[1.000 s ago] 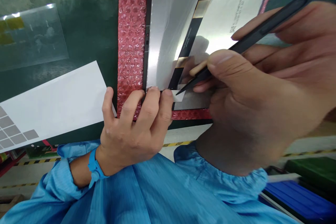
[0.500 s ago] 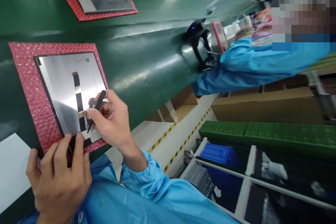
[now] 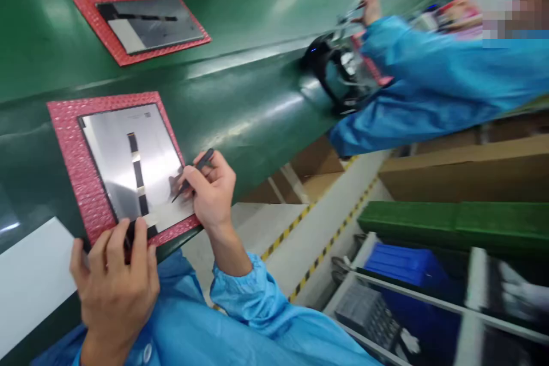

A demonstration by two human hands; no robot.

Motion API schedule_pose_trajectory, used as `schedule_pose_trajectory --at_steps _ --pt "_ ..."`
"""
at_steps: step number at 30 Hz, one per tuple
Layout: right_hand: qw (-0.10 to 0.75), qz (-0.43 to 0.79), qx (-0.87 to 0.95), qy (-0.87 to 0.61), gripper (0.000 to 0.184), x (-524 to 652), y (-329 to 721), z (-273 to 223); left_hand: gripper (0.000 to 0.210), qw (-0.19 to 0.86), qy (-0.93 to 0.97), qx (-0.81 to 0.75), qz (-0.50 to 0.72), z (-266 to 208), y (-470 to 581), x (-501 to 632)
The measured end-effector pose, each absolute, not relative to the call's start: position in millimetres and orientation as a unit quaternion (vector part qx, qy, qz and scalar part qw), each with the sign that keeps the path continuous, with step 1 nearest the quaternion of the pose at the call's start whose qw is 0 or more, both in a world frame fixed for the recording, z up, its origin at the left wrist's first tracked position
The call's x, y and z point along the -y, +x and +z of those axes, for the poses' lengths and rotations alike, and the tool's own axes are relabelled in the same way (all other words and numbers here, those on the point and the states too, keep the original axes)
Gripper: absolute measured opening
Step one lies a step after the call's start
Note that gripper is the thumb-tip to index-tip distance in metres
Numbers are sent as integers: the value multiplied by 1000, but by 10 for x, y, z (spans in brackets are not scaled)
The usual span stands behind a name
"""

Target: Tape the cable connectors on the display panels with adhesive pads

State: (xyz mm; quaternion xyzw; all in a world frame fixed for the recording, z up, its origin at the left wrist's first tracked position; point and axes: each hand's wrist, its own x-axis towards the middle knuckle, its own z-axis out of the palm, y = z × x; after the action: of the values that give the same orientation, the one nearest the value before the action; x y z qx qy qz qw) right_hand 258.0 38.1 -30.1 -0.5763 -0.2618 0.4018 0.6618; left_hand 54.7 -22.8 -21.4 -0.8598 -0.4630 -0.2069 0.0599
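Observation:
A silvery display panel lies back side up on a sheet of pink bubble wrap. Down its middle runs a dark flex cable, with a pale tab at its lower end. My left hand rests at the panel's near edge, fingers apart, fingertips on the dark strip beside the tab; what lies beneath them is hidden. Black tweezers are pinched in my right hand. Their tip points down over the pale lower right area of the panel; I cannot tell if it touches.
Beyond lies a second panel on pink wrap. A white sheet is at left. Along the green bench, a co-worker's blue sleeve reaches past a black device. Bins stand low on the right.
My right hand with the tweezers has moved right, away from the flex cable's end. My left hand stays at the panel edge. The co-worker's hand has risen, and the view has shifted.

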Motion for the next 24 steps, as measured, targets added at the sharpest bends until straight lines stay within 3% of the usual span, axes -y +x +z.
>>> schedule_pose_trajectory --at_steps 4,10,24 --pt "679 355 273 -582 22 -278 2538 -289 38 19 -854 488 -179 -87 635 337" --pt "703 298 281 -581 16 -278 2502 -309 38 -14 -843 513 -159 -84 662 413" --pt "699 307 308 -568 15 -244 2514 -298 56 -14 -841 539 -49 0 842 476"
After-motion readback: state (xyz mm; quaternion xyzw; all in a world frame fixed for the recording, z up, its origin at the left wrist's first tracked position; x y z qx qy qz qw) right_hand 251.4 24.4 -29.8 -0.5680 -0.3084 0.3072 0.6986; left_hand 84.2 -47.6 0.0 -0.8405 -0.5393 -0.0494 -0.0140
